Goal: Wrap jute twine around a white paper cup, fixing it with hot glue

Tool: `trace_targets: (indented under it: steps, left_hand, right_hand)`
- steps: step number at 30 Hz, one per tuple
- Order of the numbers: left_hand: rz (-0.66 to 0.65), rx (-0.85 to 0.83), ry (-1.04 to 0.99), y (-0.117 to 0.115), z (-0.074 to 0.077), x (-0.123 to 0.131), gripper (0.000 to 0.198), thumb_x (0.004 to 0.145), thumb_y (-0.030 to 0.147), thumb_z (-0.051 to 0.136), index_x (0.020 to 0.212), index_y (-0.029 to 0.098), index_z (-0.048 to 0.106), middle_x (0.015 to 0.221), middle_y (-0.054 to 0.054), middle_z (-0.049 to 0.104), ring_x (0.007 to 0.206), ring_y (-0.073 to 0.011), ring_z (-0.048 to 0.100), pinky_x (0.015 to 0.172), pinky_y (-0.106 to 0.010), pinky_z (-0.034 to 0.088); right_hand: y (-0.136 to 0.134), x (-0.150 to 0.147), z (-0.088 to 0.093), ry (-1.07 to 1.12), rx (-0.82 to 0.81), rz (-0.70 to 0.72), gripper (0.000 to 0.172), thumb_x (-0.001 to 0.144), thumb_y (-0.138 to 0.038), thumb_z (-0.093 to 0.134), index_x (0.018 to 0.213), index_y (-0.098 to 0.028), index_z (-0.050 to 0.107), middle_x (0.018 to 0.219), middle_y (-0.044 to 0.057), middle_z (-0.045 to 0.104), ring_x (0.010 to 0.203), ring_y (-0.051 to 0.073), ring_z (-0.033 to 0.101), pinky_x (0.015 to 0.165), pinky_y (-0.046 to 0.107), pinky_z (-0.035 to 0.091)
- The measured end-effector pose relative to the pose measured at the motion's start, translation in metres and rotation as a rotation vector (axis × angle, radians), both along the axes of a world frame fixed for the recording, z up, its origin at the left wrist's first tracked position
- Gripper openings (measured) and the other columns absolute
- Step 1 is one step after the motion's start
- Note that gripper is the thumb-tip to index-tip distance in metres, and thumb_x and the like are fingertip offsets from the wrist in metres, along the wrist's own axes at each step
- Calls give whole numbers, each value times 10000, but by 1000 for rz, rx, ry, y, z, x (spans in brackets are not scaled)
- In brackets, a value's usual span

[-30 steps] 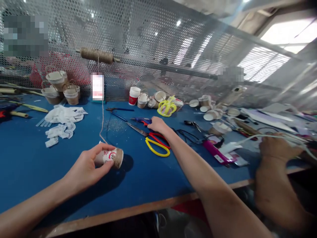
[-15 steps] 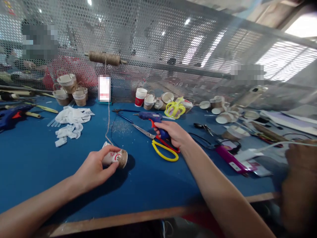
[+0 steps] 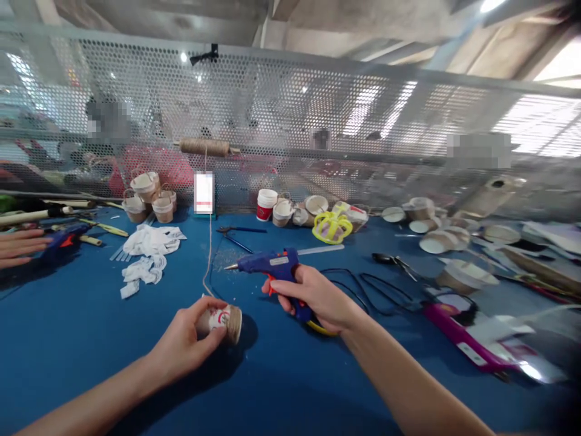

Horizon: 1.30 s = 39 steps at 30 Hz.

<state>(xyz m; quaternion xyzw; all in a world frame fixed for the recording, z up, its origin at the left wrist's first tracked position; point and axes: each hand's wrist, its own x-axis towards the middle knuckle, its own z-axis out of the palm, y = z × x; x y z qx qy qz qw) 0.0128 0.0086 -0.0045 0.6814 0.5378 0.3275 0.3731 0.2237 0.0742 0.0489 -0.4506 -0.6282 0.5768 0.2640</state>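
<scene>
the cup (image 3: 221, 319) lies on its side on the bench (image 3: 68, 327), left hand (image 3: 185, 345) pinching it. right of the cup, the right hand (image 3: 318, 298) is clenched round the glue gun (image 3: 272, 266).

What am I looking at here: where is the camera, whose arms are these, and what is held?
There is no machine here. These are a person's two bare hands, filmed by one camera worn on the head that looks forward and down, so the arms enter from the bottom edge. The left hand grips a paper cup turned on its side over the blue table, its end wrapped in twine. A strand runs up to a spool on the mesh screen. The right hand holds a blue glue gun, nozzle pointing left. Farther back lie white scraps, more cups and a yellow crown shape. The hand at the left edge is someone else's.
</scene>
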Motion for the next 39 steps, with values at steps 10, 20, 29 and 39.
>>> trace_targets:
  steps: [10, 20, 29, 39]
  left_hand:
    - [-5, -36, -63, 10, -4, -6, 277, 847, 344, 398, 1004, 154, 525, 860, -49, 647, 740, -165, 585, 671, -268, 437]
    - [-56, 2, 66, 11, -10, -17, 304, 836, 314, 424, 1086, 149, 473, 838, -43, 635, 583, -114, 517, 559, -229, 392]
    - [-69, 14, 14, 11, -13, -19, 315, 800, 281, 499, 1086, 154, 462, 911, -55, 622, 625, -105, 533, 569, -217, 417]
    - [-85, 23, 31, 12, -11, -20, 357, 803, 273, 495, 1131, 142, 438, 916, -60, 615, 619, -98, 528, 557, -213, 419]
  right_hand:
    - [-7, -8, 2, 17, -5, 31, 216, 742, -294, 570, 826, -103, 625, 450, -39, 475, 459, 76, 415, 497, 231, 294]
    - [-13, -4, -15, -251, 59, 26, 239, 665, -382, 615, 726, -157, 562, 490, -49, 482, 400, 69, 407, 396, 212, 329]
    - [-16, 0, -19, -380, 327, 90, 204, 715, -320, 557, 568, -194, 494, 414, -63, 381, 407, 74, 348, 388, 219, 308]
    - [-16, 18, -29, -685, 1071, 370, 326, 837, -201, 351, 809, -208, 676, 396, -35, 380, 427, 106, 338, 478, 264, 263]
